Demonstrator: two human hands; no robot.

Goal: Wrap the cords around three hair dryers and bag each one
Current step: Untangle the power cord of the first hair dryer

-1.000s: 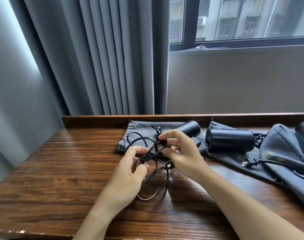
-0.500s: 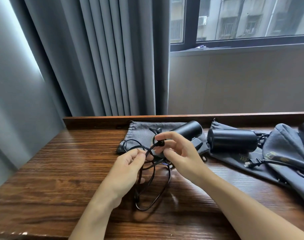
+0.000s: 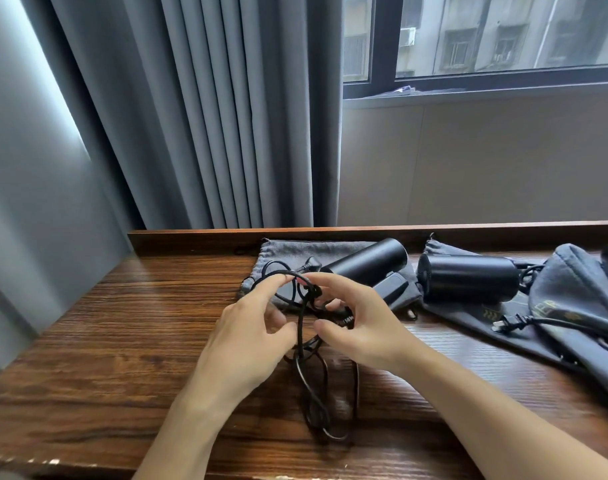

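A black hair dryer [image 3: 368,263] lies on a flat grey drawstring bag [image 3: 288,249] at the back of the wooden table [image 3: 122,341]. Its black cord [image 3: 311,386] hangs in loops between my hands. My left hand [image 3: 250,336] pinches the cord's upper loop with fingertips. My right hand [image 3: 361,320] grips the cord bundle beside it. A second black dryer [image 3: 468,282] rests on another grey bag [image 3: 475,318], its plug [image 3: 503,322] lying loose. At the right edge a third grey bag [image 3: 579,296] lies under a dryer that is barely visible.
A raised wooden ledge [image 3: 330,232] runs along the table's back edge. Grey curtains [image 3: 209,116] hang behind the left half, a wall and window behind the right. The near table edge lies just below my forearms.
My hands have lifted the cord and drawn closer together. The hanging loops have gathered into a longer, narrower bundle below them. The dryers and bags have not moved.
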